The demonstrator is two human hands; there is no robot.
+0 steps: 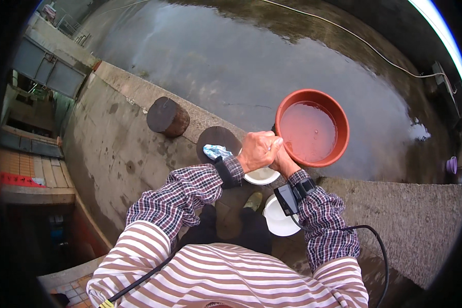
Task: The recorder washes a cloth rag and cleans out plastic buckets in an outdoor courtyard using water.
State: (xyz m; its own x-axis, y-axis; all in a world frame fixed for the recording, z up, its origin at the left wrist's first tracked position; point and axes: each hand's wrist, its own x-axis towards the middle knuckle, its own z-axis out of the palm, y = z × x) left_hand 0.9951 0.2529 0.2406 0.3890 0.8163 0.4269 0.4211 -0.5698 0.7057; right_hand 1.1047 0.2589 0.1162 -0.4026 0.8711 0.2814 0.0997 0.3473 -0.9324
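Note:
My left hand (257, 151) is closed in a fist and pressed against my right hand (284, 161), whose fingers are also curled in. Whatever may be between them is hidden. Both hands are above a white bowl (263, 177), which they partly cover. Just right of them stands a red-brown basin (343, 128) with water in it. A crumpled blue-and-white packet or cloth (216, 152) lies to the left, on a dark round top (214, 135).
A white bucket (281, 220) stands below my right forearm. Farther left is a log stump (172, 119) beside a low concrete edge (133, 97). Beyond that edge spreads wet, reflecting ground or water (215, 66), with a pale hose (344, 30) across it. A cable hangs from my right wrist device.

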